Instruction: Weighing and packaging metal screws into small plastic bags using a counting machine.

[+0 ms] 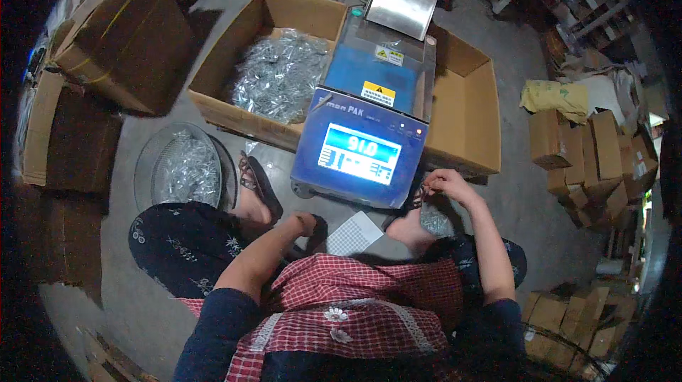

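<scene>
A blue packing machine (359, 147) with a lit screen stands on the floor in front of me. My right hand (446, 186) is beside its lower right corner, with fingers curled in and fingertips pressed together. Whatever they may pinch is too small to make out. My left hand (307, 225) is low between my feet, left of a white sheet with a grid pattern (356, 233). Its fingers are lost in dark shadow. Some clear plastic packets (436, 223) lie by my right foot, below the right hand.
An open carton (206, 101) left of the machine holds a heap of clear packets (280, 76). Another open carton (469, 108) stands on its right. A round mesh basket (145, 162) with packets sits by my left foot. Stacked cartons (128, 34) rise at left; folded cardboard (593, 151) leans at right.
</scene>
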Demonstrator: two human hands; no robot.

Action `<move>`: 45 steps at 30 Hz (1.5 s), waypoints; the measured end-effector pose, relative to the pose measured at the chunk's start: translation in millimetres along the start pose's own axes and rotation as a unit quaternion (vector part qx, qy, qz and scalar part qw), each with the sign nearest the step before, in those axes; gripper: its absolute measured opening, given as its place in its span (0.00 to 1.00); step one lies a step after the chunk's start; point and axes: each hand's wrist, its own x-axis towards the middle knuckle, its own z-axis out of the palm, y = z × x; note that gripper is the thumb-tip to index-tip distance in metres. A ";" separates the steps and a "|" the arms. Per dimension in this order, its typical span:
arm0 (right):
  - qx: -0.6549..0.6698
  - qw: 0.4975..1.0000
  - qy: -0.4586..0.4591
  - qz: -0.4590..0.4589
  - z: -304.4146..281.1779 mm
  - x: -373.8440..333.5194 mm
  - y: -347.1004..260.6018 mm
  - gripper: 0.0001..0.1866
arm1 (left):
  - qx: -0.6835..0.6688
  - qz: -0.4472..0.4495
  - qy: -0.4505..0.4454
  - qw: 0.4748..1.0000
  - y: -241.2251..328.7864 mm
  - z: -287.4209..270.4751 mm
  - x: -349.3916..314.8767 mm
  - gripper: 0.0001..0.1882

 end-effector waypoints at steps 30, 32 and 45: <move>-0.147 0.989 0.007 -0.007 -11.4 26.1 37.8 0.07 | 0.068 0.080 0.065 0.992 32.8 53.5 51.8 0.25; -0.063 0.995 0.077 -0.010 -26.9 42.0 30.4 0.06 | 0.093 0.057 0.065 0.992 22.1 52.1 46.0 0.27; -0.280 0.941 0.191 0.020 -77.0 257.9 79.4 0.29 | -0.137 -0.100 0.069 0.983 -4.7 96.0 65.7 0.34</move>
